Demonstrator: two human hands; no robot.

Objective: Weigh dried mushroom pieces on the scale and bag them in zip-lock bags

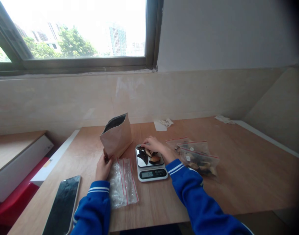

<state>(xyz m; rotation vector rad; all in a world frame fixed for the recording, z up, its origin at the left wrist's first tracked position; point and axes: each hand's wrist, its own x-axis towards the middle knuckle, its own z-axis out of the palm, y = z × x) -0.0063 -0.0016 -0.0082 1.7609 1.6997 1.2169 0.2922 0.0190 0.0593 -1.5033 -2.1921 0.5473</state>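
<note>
A white digital kitchen scale (152, 181) stands on the table, with several dried dark-and-tan slices (154, 159) on its plate. My right hand (151, 144) is over the far edge of the plate, fingertips pinched at the slices there. My left hand (103, 167) is closed by the lower corner of an open brown paper pouch (118, 137). Something small and dark shows at its fingers; I cannot make out what. The pouch stands upright with its dark mouth gaping. Clear zip bags (123, 186) with red seal lines lie flat between my left hand and the scale.
Filled zip bags (200, 158) of similar slices lie right of the scale, partly behind my right forearm. A phone (62, 204) rests at the table's left edge. Crumpled tissue (166, 122) and white paper lie near the wall. A red seat (19, 199) is at the lower left.
</note>
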